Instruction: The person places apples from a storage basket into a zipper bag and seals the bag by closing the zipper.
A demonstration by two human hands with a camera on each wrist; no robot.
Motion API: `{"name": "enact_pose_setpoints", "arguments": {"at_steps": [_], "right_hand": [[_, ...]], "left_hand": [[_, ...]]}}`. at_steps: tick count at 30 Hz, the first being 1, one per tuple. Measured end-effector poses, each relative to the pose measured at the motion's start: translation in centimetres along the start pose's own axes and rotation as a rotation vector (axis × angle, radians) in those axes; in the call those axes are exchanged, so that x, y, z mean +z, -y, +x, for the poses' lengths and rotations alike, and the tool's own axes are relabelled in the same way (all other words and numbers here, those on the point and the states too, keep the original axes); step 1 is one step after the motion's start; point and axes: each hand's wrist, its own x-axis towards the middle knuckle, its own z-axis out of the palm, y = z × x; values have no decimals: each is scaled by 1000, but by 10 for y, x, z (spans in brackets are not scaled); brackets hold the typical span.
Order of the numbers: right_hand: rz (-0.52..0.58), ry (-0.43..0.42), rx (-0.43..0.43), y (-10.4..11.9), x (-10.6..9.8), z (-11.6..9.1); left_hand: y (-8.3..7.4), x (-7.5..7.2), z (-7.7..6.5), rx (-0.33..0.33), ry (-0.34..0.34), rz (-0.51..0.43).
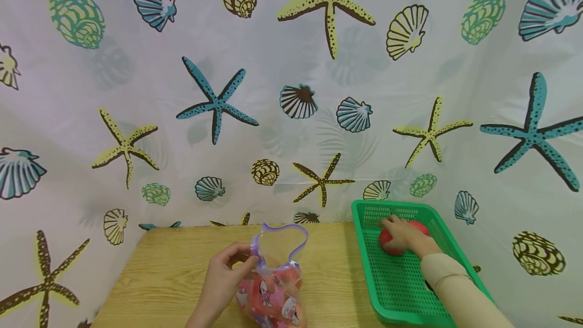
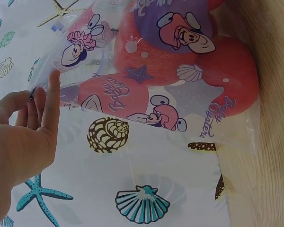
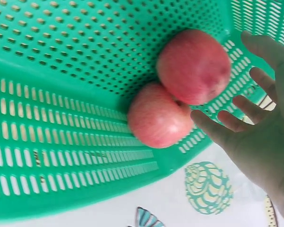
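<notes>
A clear plastic bag with a purple rim and cartoon print stands on the table. Several red apples show through it in the left wrist view. My left hand pinches the bag's rim at its left side, and the mouth gapes upward. Over in the green basket, two red apples touch each other in a far corner: one apple and a paler apple. My right hand hovers beside them, fingers spread and loosely bent, with nothing held.
The wooden table carries the bag at the middle and the basket at the right. A shell-and-starfish printed sheet hangs behind and along both sides. The basket's raised walls surround the apples.
</notes>
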Motion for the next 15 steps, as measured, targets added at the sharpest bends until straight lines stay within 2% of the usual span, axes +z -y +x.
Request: {"name": "enact_pose_setpoints", "arguments": {"at_steps": [6,9,15], "right_hand": [[48,68,65,-8,8,-6],[51,75,78,-11,11,-6],[47,69,49,-12,17,-3]], "left_hand": [[2,0,1,-5,10,-20],[2,1,1,-4,7,-10],[1,2,1,9,9,0]]}}
